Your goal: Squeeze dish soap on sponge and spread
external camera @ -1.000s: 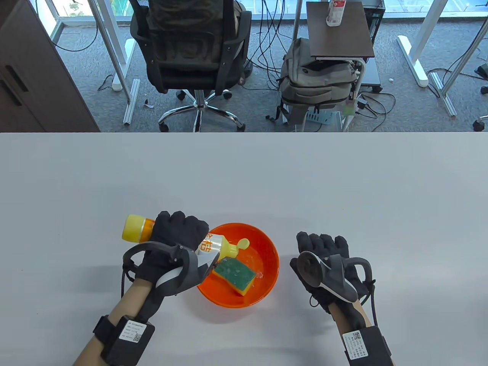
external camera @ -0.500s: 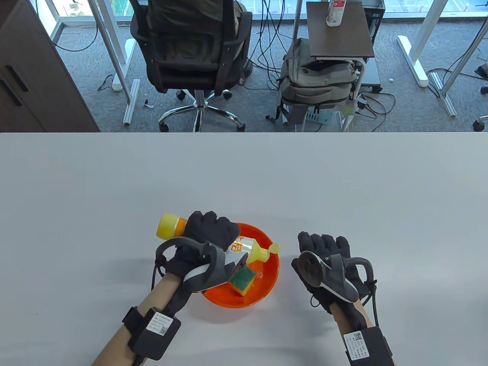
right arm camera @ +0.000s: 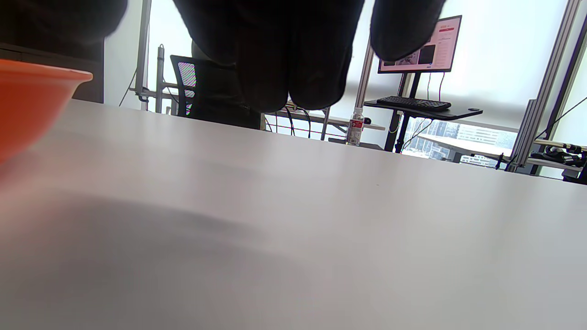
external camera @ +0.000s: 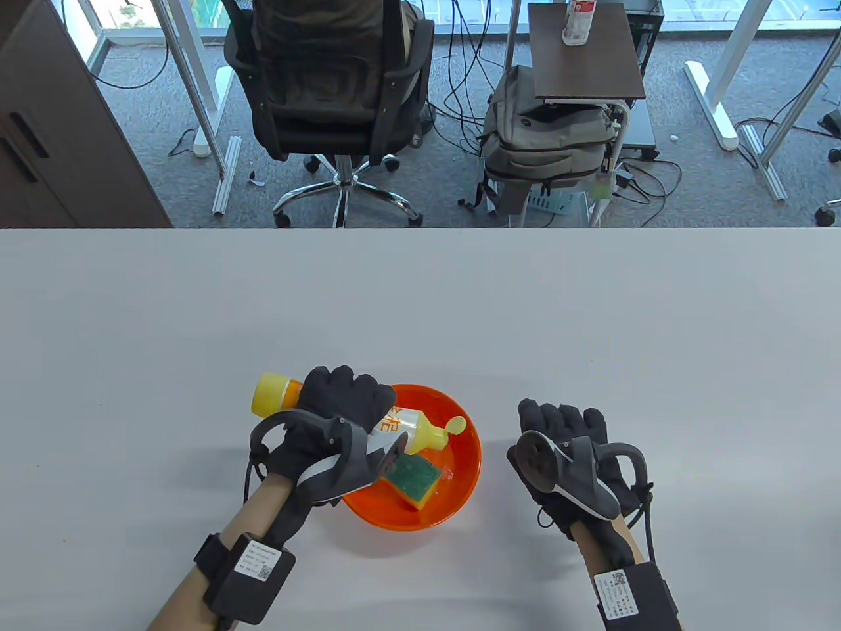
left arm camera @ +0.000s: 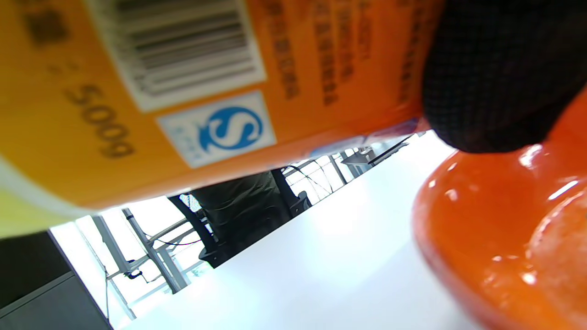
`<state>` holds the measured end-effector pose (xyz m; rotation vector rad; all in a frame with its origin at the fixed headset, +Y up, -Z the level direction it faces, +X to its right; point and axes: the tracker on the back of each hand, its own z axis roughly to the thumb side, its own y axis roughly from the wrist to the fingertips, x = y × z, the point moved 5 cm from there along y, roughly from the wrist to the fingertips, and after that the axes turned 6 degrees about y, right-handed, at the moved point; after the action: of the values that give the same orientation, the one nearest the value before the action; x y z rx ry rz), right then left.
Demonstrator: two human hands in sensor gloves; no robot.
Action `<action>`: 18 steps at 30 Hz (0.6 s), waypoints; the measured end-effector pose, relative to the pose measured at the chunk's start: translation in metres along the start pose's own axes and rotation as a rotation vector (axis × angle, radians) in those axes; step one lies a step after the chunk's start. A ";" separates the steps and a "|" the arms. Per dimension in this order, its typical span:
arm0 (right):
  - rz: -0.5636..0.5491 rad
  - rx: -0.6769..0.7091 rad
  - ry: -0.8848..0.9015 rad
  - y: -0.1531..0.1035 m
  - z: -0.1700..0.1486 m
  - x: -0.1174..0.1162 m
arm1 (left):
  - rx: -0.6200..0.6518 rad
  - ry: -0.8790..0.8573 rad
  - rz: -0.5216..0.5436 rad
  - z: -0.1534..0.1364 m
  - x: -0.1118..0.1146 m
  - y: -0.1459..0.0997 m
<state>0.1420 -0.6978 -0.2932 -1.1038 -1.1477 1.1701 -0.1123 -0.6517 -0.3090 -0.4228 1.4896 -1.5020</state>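
The left hand, gloved in black with a tracker on its back, grips a dish soap bottle around its middle. The bottle lies nearly on its side, base pointing left, yellow flip-cap pointing right over an orange bowl. The left wrist view shows only the bottle's orange label, a gloved fingertip pressed against it, and the bowl's glossy outer wall just below.

Inside the bowl lies a sponge, green scouring side up over a yellow base. The bottle's nozzle hangs above and slightly beyond it, near the bowl's far right rim.

Over the past second the left hand swung the bottle rightward across the bowl, then drew back a little to the left, so the nozzle has passed over the sponge. This looks like soap being trailed across it; whether any soap has landed cannot be made out.

The right hand rests palm down on the white table just right of the bowl, fingers loosely extended and holding nothing; it has barely moved. Judging by this, spreading has not begun, and the idle hand seems placed to take up that step.
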 end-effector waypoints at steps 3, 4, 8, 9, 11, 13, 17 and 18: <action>0.003 -0.001 -0.003 0.000 0.000 0.000 | -0.017 0.014 -0.013 -0.013 0.006 -0.006; 0.005 -0.001 -0.004 0.000 0.000 0.000 | -0.022 0.019 -0.024 -0.019 0.009 -0.009; 0.010 -0.002 -0.010 0.001 0.000 -0.001 | -0.054 0.035 -0.044 -0.039 0.019 -0.019; 0.013 -0.002 -0.012 0.001 0.000 -0.001 | -0.064 0.037 -0.051 -0.044 0.022 -0.021; 0.016 -0.003 -0.013 0.001 0.000 -0.001 | -0.081 0.035 -0.063 -0.054 0.027 -0.025; 0.019 -0.003 -0.015 0.001 0.000 -0.001 | -0.094 0.038 -0.078 -0.063 0.031 -0.030; 0.023 -0.002 -0.019 0.001 0.001 -0.002 | -0.112 0.053 -0.091 -0.076 0.038 -0.039; 0.024 -0.002 -0.020 0.001 0.001 -0.002 | -0.117 0.058 -0.096 -0.080 0.040 -0.042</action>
<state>0.1409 -0.6993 -0.2946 -1.1124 -1.1540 1.2014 -0.2103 -0.6440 -0.3012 -0.5306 1.6281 -1.5173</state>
